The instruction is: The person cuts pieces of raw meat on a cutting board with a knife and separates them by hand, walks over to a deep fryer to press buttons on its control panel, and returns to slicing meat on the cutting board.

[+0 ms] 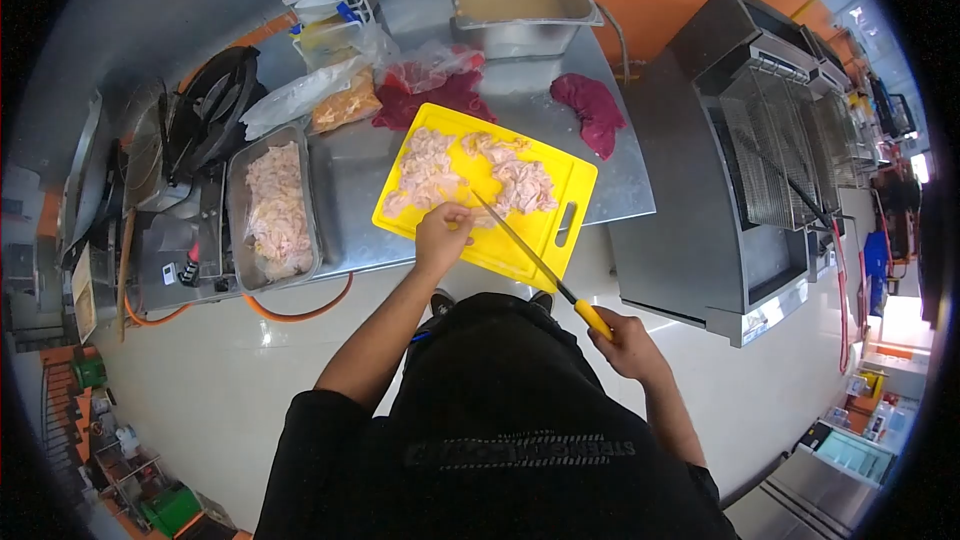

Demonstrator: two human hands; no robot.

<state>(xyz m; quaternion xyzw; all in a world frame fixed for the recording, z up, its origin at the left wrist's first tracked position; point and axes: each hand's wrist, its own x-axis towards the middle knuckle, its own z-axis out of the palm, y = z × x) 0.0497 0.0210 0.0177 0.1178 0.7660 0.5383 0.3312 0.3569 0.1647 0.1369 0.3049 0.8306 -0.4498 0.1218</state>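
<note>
Pale raw meat pieces lie in a left pile (425, 168) and a right pile (523, 185) on a yellow cutting board (580, 175). My right hand (622, 342) is closed round the yellow handle of a long knife (530, 252), whose blade reaches over the board. At the board's near edge, the fingers of my left hand (445, 235) are pressed together by a small pale meat piece (484, 216); the fingertips partly hide the contact. More pale meat (277, 205) fills a clear tray (240, 225) to the left.
Dark red meat (590, 112) lies right of the board, with more (440, 100) behind it. A metal pan of cloudy liquid (530, 40) stands at the back. Bags (345, 105) and black pans (215, 105) are at the left. Fryers (735, 170) stand at the right.
</note>
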